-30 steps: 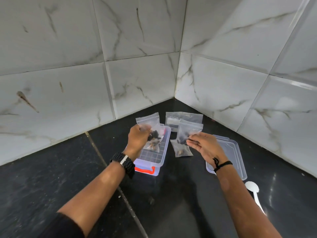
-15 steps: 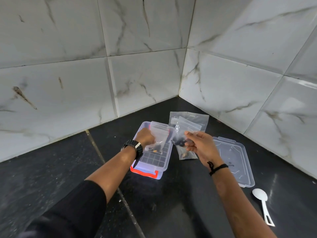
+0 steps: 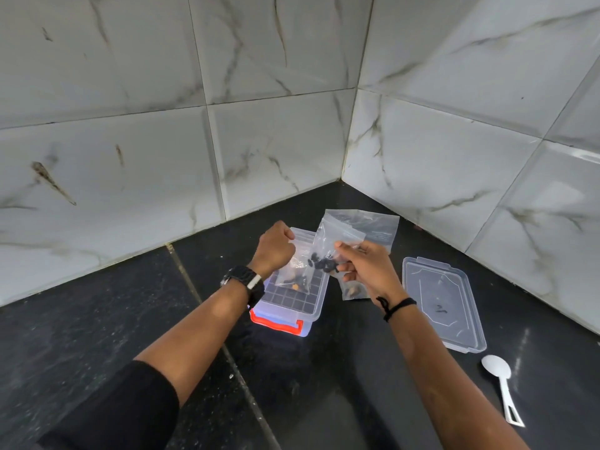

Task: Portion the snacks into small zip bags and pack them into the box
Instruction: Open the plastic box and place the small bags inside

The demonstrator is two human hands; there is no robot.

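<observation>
A clear plastic box [image 3: 293, 308] with a red front latch sits open on the black counter. My left hand [image 3: 274, 248] grips the top of a small zip bag [image 3: 297, 274] with mixed snacks and holds it hanging into the box. My right hand [image 3: 363, 264] pinches a second small zip bag [image 3: 331, 248] with dark snack pieces, just right of the box and above it. A third filled small bag [image 3: 354, 290] lies on the counter under my right hand, partly hidden.
A larger clear zip bag [image 3: 376, 227] lies behind the hands near the wall corner. The box's clear lid [image 3: 443, 302] lies to the right, with a white plastic spoon [image 3: 501, 384] in front of it. Tiled walls close in the back and right.
My left hand has lowered its bag from above the box down into it. My right hand has lifted its bag and brought it left, closer to the box.
</observation>
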